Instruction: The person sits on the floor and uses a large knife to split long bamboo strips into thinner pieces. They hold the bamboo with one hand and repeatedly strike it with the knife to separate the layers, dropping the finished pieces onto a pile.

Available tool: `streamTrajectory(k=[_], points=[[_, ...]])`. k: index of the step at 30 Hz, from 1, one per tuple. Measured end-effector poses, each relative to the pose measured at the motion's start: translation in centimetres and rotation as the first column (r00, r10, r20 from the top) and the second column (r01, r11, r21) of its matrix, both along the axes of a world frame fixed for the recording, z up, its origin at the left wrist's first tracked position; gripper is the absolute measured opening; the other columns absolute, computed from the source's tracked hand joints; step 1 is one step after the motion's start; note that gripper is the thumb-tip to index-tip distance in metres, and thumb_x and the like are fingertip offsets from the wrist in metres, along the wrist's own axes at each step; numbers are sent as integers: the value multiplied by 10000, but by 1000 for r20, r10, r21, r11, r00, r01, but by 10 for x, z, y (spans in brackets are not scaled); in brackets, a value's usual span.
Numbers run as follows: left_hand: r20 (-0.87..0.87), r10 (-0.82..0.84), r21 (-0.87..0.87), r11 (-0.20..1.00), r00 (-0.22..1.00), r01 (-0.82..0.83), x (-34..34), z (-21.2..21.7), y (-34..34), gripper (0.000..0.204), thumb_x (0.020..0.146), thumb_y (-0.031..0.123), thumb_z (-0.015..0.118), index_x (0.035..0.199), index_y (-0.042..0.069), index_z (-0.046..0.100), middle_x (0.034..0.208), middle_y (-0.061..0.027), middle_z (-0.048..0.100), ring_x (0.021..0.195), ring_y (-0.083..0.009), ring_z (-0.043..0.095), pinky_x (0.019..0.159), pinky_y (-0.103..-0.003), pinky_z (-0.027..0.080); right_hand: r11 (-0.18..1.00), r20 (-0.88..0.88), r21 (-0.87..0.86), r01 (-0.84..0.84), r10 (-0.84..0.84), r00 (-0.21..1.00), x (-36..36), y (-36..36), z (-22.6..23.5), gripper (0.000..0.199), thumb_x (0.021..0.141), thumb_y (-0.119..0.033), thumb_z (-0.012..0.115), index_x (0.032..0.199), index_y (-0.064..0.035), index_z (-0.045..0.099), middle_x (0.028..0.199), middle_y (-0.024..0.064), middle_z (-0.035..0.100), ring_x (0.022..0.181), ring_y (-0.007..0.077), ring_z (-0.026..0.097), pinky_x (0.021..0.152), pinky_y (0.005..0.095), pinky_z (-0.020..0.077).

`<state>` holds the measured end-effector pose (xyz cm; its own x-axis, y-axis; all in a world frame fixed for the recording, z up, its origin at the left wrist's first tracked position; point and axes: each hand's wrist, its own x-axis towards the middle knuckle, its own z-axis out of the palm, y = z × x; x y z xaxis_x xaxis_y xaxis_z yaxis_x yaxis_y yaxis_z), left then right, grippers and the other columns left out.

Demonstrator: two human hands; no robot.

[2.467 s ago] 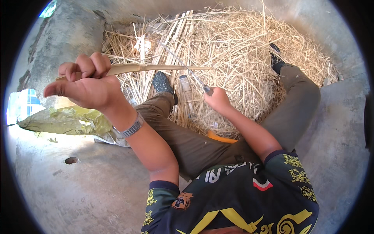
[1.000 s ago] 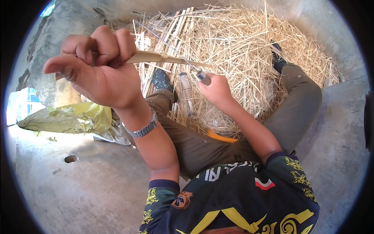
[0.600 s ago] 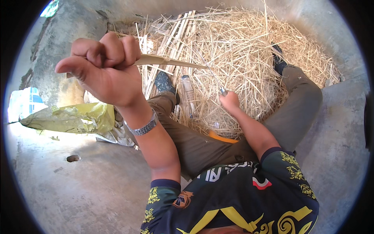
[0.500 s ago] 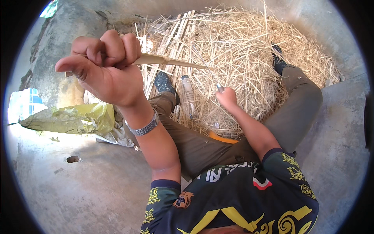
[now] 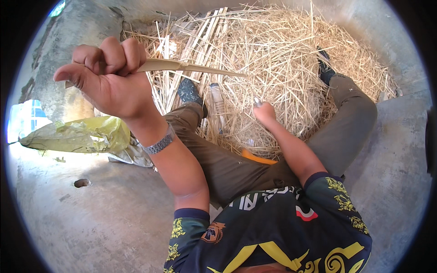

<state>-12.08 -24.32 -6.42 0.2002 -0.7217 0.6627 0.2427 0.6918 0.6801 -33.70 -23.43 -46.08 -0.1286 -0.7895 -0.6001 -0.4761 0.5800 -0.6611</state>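
Note:
My left hand [image 5: 107,75], raised at the upper left with a metal watch on its wrist, is closed around a split bamboo strip [image 5: 168,65]. The strip points right and tapers to a thin tip over the shavings; a short end shows behind my thumb. Lower and to the right, my right hand [image 5: 265,114] is wrapped round the handle of a knife [image 5: 258,102]. Its metal collar shows above my fist, while the blade is hard to make out against the pale pile. Strip and knife are apart.
A big heap of bamboo shavings [image 5: 282,59] lies between my spread legs. Long split strips [image 5: 207,36] lie at its left, near a bamboo piece [image 5: 218,104]. A yellowish sack [image 5: 82,136] rests at the left, by a hole [image 5: 82,183] in the concrete floor.
My left hand has shifted left with the bamboo strip, drawing it along. My right hand stays almost in place, and the knife blade, visible before as a thin line, is now hardly seen.

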Motion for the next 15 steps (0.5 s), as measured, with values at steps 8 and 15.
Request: streamTrajectory(k=[8,15], points=[[-30,151,-13,988,988,-152,11,-8,-15,604,892,735,448,715,169,329,571,23,244,501,-123,243,489,-267,201,998,99,-63,12,-6,995,10,-11,37,216,903,-177,582,758,-17,600,593,39,532,478,117,463,423,308,351],[29,285,43,957,958,-286,4,-45,-41,651,885,781,368,763,146,294,559,-4,226,469,-128,203,461,-273,181,740,214,-666,95,67,975,24,-19,149,196,912,-169,616,774,-32,641,605,28,610,502,98,509,493,259,407]])
